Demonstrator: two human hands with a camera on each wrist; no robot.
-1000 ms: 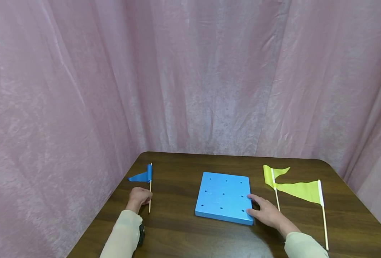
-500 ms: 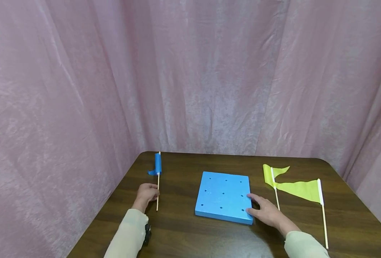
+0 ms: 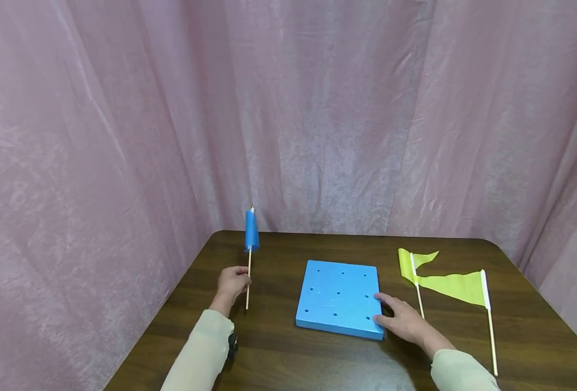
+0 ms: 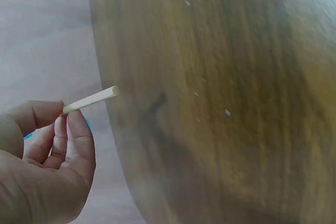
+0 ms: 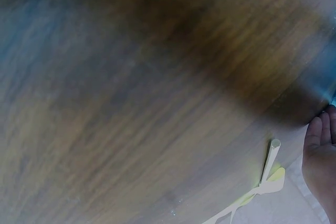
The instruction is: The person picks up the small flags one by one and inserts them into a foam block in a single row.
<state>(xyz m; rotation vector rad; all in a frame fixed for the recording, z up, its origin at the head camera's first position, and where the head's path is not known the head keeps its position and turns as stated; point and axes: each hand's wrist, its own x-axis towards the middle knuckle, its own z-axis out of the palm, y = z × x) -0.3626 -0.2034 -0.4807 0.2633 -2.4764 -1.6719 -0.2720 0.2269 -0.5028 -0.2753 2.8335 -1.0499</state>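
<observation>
Between thumb and fingers, my left hand (image 3: 233, 281) pinches the wooden stick of a small blue flag (image 3: 251, 231). The stick stands nearly upright, its blue cloth hanging at the top, left of the board. In the left wrist view the stick's bare end (image 4: 94, 99) juts out past the fingertips, over the table. My right hand (image 3: 405, 321) rests against the right edge of a flat blue board (image 3: 338, 296) with several small holes, thumb and fingers on its top. The right wrist view shows only part of that hand (image 5: 321, 156), at the frame's edge.
Two yellow flags lie right of the board: one with its stick partly behind my right hand (image 3: 407, 266), the other farther right (image 3: 457, 288). The brown wooden table (image 3: 269, 347) ends at a pink curtain (image 3: 318, 119) at the back and sides.
My left hand has lifted the blue flag off the left of the table and moved it right and away from me, turning it more upright. The right hand and board have stayed put.
</observation>
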